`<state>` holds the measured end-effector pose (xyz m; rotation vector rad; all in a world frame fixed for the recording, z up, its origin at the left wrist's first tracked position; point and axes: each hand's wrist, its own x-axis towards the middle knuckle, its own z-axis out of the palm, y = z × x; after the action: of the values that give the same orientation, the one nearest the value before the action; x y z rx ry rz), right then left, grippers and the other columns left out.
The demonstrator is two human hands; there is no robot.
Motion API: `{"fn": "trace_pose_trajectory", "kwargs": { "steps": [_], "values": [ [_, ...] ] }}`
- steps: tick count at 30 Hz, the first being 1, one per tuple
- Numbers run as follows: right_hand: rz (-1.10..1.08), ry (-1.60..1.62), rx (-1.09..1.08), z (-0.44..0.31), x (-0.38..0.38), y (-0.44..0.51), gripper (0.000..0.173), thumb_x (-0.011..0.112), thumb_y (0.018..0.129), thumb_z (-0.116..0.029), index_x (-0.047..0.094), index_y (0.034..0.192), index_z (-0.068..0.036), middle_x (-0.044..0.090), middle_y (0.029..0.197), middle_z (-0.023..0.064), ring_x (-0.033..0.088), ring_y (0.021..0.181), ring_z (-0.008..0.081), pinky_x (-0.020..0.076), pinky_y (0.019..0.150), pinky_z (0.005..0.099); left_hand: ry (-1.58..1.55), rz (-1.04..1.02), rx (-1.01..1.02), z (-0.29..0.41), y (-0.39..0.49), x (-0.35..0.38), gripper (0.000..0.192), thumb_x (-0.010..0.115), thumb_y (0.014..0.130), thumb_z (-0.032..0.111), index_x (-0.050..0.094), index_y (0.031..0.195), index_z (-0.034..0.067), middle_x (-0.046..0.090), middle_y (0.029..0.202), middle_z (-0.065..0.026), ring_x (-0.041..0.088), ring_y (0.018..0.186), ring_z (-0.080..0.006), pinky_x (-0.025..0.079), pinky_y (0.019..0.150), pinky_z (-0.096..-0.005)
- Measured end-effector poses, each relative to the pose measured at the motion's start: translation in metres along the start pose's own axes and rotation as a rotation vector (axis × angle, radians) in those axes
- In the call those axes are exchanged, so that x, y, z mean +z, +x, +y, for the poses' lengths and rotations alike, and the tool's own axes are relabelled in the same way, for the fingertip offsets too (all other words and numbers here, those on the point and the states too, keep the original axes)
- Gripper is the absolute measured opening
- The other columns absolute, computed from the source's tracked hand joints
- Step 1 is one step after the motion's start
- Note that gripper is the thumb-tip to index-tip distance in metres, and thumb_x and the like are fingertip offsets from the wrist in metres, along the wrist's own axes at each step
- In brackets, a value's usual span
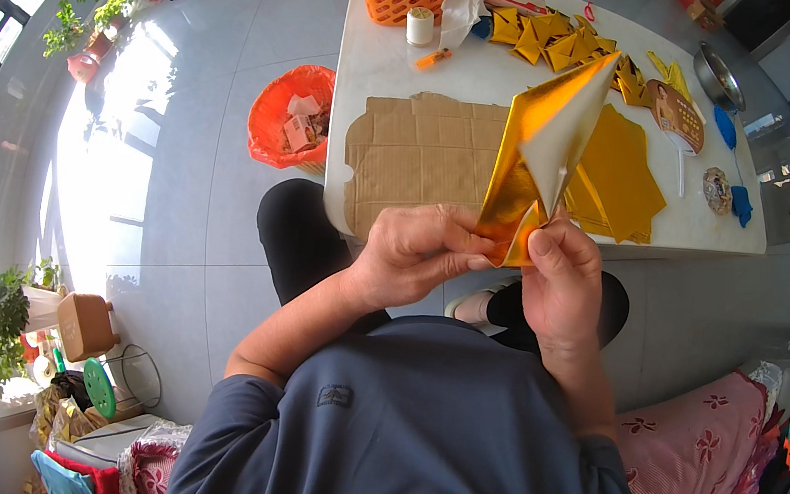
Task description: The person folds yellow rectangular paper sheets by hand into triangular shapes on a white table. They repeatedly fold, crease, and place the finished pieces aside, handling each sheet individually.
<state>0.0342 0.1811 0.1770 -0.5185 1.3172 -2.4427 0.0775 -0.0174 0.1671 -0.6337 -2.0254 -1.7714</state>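
A sheet of gold foil paper (530,145), partly folded with its pale back showing, is held up above the near edge of the table. My left hand (425,251) pinches its lower left corner between thumb and fingers. At the lower right, my right hand (562,270) grips a small folded flap. Behind the paper lies a flattened piece of corrugated cardboard (423,152). To the right rests a stack of flat gold paper sheets (617,176). Several folded gold paper pieces (553,38) lie heaped at the back.
The white table (390,64) bears an orange plastic basket (403,2) with pink yarn, a white thread spool (419,27), an orange lighter (433,59), a hand fan (676,120) and a metal bowl (720,77). A red-lined waste bin (277,113) stands left of it.
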Motion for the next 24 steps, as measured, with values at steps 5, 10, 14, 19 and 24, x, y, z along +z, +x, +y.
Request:
{"fn": "trace_pose_trajectory", "kwargs": {
  "steps": [5, 10, 14, 19, 24],
  "values": [
    [0.183, 0.094, 0.009, 0.011, 0.006, -0.001, 0.021, 0.071, 0.1, -0.011, 0.062, 0.081, -0.007, 0.057, 0.083, -0.0052, 0.046, 0.073, 0.0022, 0.0358, 0.068, 0.0195, -0.032, 0.047, 0.003, 0.002, -0.003, 0.005, 0.01, 0.077, 0.09, -0.003, 0.068, 0.09, 0.001, 0.073, 0.093, -0.0071, 0.066, 0.08, -0.0125, 0.052, 0.071, -0.0256],
    [0.238, 0.061, -0.031, 0.019, 0.012, -0.002, 0.016, 0.074, 0.097, -0.009, 0.061, 0.087, -0.007, 0.061, 0.085, -0.003, 0.049, 0.073, 0.0031, 0.0395, 0.069, 0.0201, -0.22, 0.289, -0.074, -0.005, -0.009, 0.022, 0.016, 0.079, 0.089, -0.001, 0.064, 0.094, 0.001, 0.071, 0.091, -0.0092, 0.069, 0.08, -0.0165, 0.053, 0.07, -0.0278],
    [0.187, 0.077, -0.039, 0.022, 0.015, -0.002, 0.013, 0.074, 0.096, -0.004, 0.06, 0.098, -0.005, 0.067, 0.092, 0.0019, 0.057, 0.078, 0.0067, 0.0469, 0.075, 0.0225, -0.049, 0.346, 0.007, -0.013, -0.011, 0.022, 0.023, 0.079, 0.088, -0.003, 0.062, 0.103, 0.001, 0.068, 0.086, -0.0064, 0.069, 0.083, -0.0146, 0.054, 0.074, -0.026],
    [0.168, 0.099, -0.106, 0.025, 0.014, -0.002, 0.013, 0.071, 0.097, -0.002, 0.06, 0.103, -0.004, 0.071, 0.099, 0.0058, 0.064, 0.085, 0.0103, 0.0511, 0.079, 0.0256, -0.055, 0.436, 0.016, -0.012, -0.009, 0.034, 0.057, 0.079, 0.088, -0.003, 0.049, 0.137, -0.002, 0.069, 0.09, -0.007, 0.072, 0.09, -0.0138, 0.057, 0.084, -0.0261],
    [0.179, 0.145, -0.096, 0.028, 0.013, -0.001, 0.012, 0.07, 0.097, -0.001, 0.061, 0.103, -0.004, 0.072, 0.102, 0.0068, 0.065, 0.087, 0.0113, 0.0515, 0.079, 0.0264, -0.066, 0.375, -0.012, -0.01, -0.007, 0.033, 0.078, 0.079, 0.089, -0.001, 0.034, 0.153, -0.005, 0.071, 0.094, -0.0088, 0.071, 0.089, -0.0123, 0.057, 0.087, -0.0268]
  ]
}}
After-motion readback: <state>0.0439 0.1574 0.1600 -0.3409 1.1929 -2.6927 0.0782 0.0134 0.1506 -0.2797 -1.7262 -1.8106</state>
